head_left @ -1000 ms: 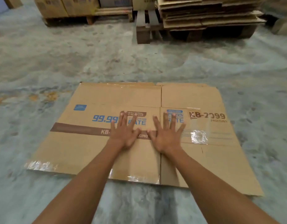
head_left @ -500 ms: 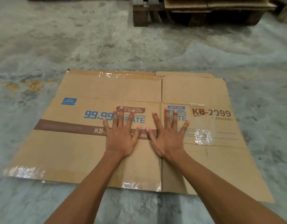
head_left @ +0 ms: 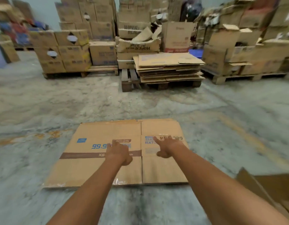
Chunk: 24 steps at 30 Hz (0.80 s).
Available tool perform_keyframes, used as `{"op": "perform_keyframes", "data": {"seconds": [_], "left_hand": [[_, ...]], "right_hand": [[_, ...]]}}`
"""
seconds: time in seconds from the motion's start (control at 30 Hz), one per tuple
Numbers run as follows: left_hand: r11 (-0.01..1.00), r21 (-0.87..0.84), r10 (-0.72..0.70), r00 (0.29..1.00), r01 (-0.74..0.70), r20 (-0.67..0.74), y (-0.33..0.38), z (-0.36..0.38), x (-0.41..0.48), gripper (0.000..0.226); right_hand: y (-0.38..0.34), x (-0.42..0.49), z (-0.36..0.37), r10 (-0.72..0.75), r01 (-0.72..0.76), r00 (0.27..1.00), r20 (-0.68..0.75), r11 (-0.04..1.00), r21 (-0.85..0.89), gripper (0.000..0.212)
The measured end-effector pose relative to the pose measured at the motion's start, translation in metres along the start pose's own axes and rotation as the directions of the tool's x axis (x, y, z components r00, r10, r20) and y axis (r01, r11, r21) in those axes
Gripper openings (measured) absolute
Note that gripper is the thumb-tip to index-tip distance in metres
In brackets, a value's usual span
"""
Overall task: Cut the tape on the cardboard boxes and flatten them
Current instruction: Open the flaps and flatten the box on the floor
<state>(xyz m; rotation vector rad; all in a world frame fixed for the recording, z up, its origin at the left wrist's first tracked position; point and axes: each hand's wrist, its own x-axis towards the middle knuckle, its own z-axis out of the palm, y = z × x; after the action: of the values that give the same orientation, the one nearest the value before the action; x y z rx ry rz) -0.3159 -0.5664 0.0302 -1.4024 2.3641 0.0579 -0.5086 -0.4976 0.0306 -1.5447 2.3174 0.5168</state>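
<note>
Grey floor (head_left: 43,200) w/ a flat cardboard box (head_left: 91,168) on it. Left hand (head_left: 118,154) & right hand (head_left: 169,147) reach over the box, fingers loose, holding nothing. Stack of flat boxes (head_left: 169,67) sits far behind.

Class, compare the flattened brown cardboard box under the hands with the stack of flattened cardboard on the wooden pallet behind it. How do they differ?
The flattened brown cardboard box lies as one piece directly on the concrete floor; the stack of flattened cardboard holds many sheets raised on a wooden pallet. The box shows blue print; the stack looks nearly plain. Both hands hover over the box, none near the stack. Both are brown and flattened.
</note>
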Motion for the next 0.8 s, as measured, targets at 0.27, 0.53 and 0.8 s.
{"op": "perform_keyframes", "data": {"seconds": [0.27,0.53,0.8], "left_hand": [[0.878,-0.299,0.257,0.896,-0.373,-0.361,0.096,-0.173,-0.172,0.054],[0.624,-0.306,0.593,0.691,-0.719,-0.414,0.279,-0.246,-0.345,0.045],[0.654,-0.438,0.753,0.589,-0.617,0.293,0.463,-0.128,-0.432,0.027]], "right_hand": [[0.137,-0.25,-0.126,0.168,-0.093,0.902,-0.398,0.975,0.2,0.055],[0.292,-0.466,-0.066,0.586,-0.489,0.76,-0.282,0.8,0.347,0.024],[0.406,-0.513,0.113,0.524,-0.739,0.613,0.591,0.645,0.195,0.032]]}}
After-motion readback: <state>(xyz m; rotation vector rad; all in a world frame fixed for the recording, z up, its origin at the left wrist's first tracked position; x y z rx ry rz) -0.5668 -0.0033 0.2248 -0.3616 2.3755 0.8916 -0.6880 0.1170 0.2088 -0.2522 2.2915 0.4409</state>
